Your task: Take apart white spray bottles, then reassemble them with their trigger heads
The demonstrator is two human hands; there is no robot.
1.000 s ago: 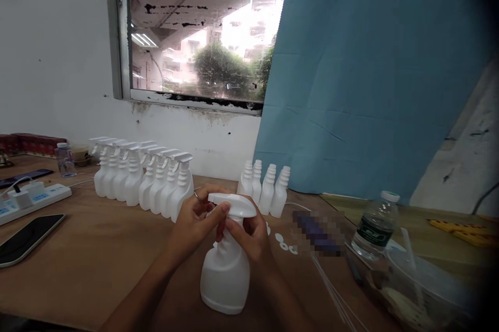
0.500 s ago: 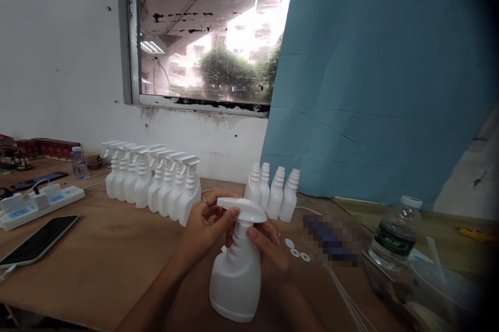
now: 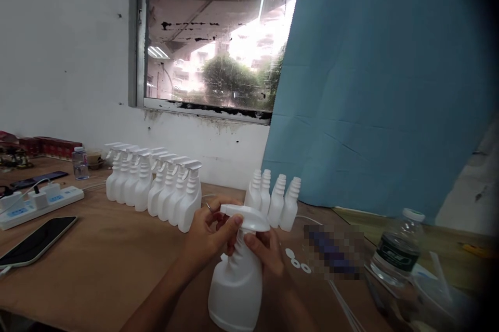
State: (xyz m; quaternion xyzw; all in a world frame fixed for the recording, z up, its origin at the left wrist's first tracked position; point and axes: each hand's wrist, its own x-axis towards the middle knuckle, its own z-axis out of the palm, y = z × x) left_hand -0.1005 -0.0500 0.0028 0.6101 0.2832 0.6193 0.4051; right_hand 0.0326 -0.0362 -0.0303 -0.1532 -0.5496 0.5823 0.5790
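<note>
A white spray bottle (image 3: 236, 295) stands upright before me at the front of the table, its trigger sprayer head (image 3: 247, 216) on top with the nozzle pointing left. My left hand (image 3: 212, 236) grips the head from the left, thumb against its side below the nozzle; the other fingers are partly hidden behind it. With thumb and fingers, my right hand (image 3: 268, 251) pinches the neck just under the head from the right. Whether the bottle's base touches the table cannot be seen.
Several bottles with spray heads (image 3: 175, 191) stand in rows at back left. Several headless bottles (image 3: 276, 202) are behind my hands. White washers (image 3: 295, 263) lie to the right, near a water bottle (image 3: 397, 249). A phone (image 3: 39, 241) and power strip (image 3: 42, 207) lie left.
My view has tilted slightly, so the scene sits a little lower. Both hands keep their hold on the spray bottle; my right thumb has shifted slightly at the neck.
</note>
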